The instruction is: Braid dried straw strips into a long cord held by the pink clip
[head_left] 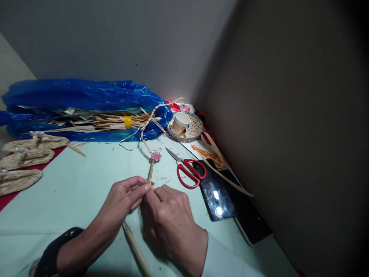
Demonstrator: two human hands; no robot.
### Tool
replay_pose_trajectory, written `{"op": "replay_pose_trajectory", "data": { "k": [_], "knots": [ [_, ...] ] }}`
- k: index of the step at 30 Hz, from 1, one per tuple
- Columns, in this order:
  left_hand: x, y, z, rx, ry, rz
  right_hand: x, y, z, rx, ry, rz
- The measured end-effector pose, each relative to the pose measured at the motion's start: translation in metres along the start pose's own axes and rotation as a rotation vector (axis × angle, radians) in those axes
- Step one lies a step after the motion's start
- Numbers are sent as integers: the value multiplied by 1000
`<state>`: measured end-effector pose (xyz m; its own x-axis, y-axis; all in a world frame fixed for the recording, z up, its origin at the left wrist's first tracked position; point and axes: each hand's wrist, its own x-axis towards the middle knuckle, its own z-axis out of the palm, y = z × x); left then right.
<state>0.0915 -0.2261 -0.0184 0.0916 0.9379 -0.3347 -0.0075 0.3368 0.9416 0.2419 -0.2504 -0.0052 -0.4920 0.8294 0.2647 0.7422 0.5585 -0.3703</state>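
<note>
A thin braided straw cord [151, 171] runs down from a pink binder clip [156, 157] to my fingertips. My left hand [129, 194] pinches the cord's lower end between thumb and forefinger. Close against it, my right hand [170, 215] is closed, back of the hand up, with its fingertips at the same end; the exact grip there is partly hidden. Beyond the clip the cord curves up over a blue bag. Below my hands lies a pale straw strip [137, 248]. Red-handled scissors [191, 173] rest to the right, blades pointing away and left.
At the back, the blue plastic bag [86, 90] holds a straw bundle with a yellow tie [127, 122]. A woven basket [197, 129] contains a paper cup [181, 121]. Several woven sandals [21, 182] line the left. Orange scissors [219, 163] and a dark tablet [216, 198] lie right.
</note>
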Motion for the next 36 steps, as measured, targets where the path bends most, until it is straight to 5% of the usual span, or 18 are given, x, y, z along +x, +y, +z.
{"op": "replay_pose_trajectory", "data": {
  "k": [5,11,22,29,33,36],
  "knots": [
    [1,3,-4,-89,-60,-44,12,19,-20,425,143,258],
    [2,5,-4,-79,-81,-64,20,28,1,904,-122,382],
    [-5,-3,-1,138,-33,35,21,32,18,962,-87,440],
    [-13,8,-11,731,67,321,21,26,15,931,-16,478],
    [-17,9,-5,855,135,426,19,24,13,947,43,445],
    [-19,-1,1,966,200,629,19,25,14,1053,-6,464]
  ]
}}
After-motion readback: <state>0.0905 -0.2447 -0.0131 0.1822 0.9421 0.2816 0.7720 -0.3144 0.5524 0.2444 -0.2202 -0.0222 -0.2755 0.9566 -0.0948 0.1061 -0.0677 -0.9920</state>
